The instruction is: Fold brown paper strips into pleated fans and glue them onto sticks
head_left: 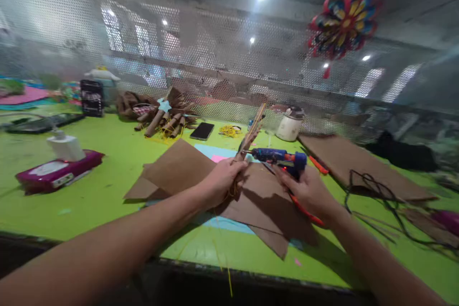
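My left hand [221, 179] is closed around the lower end of a rolled brown paper stick [252, 133] that slants up and to the right. My right hand [309, 190] grips a blue glue gun [278, 156], whose nozzle points left and meets the stick just above my left fingers. Both hands hover over brown cardboard sheets [179, 167] lying on the green table [107, 191]. Thin yellow strands hang from under my left hand. An orange tool [304, 210] lies beneath my right hand.
A pile of brown paper rolls [161, 119] lies at the back, beside a black phone [202, 131], yellow thread [230, 130] and a white jar [289, 125]. A magenta box [57, 172] is left, another cardboard sheet [358, 165] with black cables [376, 196] right. A perforated screen [215, 57] stands behind.
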Tool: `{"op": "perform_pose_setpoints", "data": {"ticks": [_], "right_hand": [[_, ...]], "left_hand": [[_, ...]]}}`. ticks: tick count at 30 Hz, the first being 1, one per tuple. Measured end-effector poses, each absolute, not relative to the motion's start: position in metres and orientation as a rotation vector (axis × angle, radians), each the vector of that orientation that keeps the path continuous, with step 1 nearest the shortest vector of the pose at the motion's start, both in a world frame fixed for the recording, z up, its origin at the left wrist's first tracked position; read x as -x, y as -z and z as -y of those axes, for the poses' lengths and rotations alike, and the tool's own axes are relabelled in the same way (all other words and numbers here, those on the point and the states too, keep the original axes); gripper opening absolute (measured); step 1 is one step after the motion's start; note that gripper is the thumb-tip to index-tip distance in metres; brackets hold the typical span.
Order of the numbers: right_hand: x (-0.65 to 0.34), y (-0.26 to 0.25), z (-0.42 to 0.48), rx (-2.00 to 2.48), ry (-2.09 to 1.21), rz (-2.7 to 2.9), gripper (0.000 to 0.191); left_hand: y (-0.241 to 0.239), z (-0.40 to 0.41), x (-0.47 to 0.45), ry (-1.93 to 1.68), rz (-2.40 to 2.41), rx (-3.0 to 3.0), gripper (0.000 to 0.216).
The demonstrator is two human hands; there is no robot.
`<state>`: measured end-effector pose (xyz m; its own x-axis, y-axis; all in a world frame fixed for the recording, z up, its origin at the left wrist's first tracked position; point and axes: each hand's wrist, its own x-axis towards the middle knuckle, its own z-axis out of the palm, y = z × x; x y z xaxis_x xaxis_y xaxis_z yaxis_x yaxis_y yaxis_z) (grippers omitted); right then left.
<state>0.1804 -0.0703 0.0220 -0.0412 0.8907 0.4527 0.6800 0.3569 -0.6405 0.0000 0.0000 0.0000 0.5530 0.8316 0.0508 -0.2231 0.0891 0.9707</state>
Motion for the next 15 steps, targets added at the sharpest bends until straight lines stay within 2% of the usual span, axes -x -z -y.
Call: {"op": "perform_pose_setpoints", "data": {"ticks": [7, 15], "right_hand": [[-0.186, -0.021, 0.066, 1.4, -0.222, 1.834, 0.026], [-0.212, -0.012, 0.056, 1.684, 0.151, 2.176, 0.014]], "left_hand": [[0.005, -0.004, -0.004, -0.932, -0.59, -1.149, 0.024], [0.006, -0.01, 0.0, -0.891, -0.615, -1.169, 0.025]]}}
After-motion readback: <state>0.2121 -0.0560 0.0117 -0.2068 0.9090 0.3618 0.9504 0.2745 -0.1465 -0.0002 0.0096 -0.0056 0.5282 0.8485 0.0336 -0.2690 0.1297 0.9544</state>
